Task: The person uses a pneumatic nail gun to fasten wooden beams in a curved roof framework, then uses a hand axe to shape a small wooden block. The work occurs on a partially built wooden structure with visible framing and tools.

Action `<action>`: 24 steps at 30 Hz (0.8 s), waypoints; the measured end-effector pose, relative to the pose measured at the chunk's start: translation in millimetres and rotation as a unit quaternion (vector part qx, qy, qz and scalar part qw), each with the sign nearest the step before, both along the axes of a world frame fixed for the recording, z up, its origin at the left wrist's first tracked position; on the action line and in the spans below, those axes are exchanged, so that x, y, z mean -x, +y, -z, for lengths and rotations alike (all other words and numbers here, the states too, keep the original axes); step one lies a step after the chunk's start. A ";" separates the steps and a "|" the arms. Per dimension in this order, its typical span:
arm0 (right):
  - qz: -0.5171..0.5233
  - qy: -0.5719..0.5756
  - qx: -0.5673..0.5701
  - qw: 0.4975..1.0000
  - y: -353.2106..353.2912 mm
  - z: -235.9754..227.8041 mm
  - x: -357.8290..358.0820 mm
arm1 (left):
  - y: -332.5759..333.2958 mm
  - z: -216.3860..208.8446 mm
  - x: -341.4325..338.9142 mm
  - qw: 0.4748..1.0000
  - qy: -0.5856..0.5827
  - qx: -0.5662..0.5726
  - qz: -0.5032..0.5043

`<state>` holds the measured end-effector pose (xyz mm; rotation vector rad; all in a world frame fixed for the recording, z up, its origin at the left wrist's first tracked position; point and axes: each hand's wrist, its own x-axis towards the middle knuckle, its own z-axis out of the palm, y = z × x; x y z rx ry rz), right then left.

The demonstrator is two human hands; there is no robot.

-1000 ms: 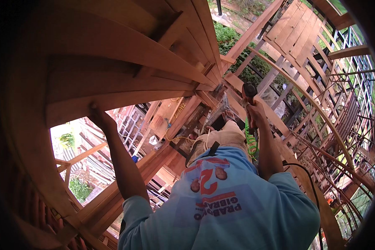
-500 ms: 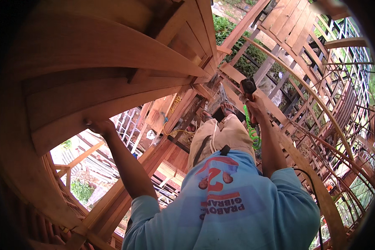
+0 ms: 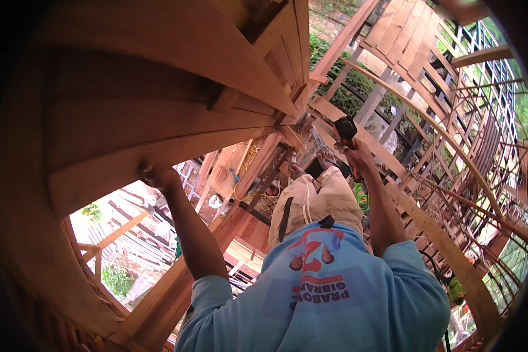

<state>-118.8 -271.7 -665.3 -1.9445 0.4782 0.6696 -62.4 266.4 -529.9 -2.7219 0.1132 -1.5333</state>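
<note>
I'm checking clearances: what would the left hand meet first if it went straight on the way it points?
The left hand would probably meet the lower wooden plank first; they overlap in view, but depth makes actual contact hard to tell.

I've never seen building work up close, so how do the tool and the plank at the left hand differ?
The tool is compact with a black end; the plank is long and reddish-brown. The right hand grips the tool, while the left hand touches the plank along its edge. Each has a hand on it.
</note>
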 end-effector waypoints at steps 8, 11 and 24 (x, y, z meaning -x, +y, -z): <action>0.111 -0.010 -0.052 0.992 -8.4 28.4 17.6 | -19.2 8.0 1.7 0.950 0.062 0.305 -0.015; 0.095 -0.057 0.008 0.994 -18.5 55.2 25.0 | -3.1 26.8 4.8 0.990 0.084 0.100 -0.061; 0.112 -0.064 -0.001 0.992 -12.3 82.9 12.5 | 23.7 33.6 12.1 0.970 0.056 -0.133 -0.197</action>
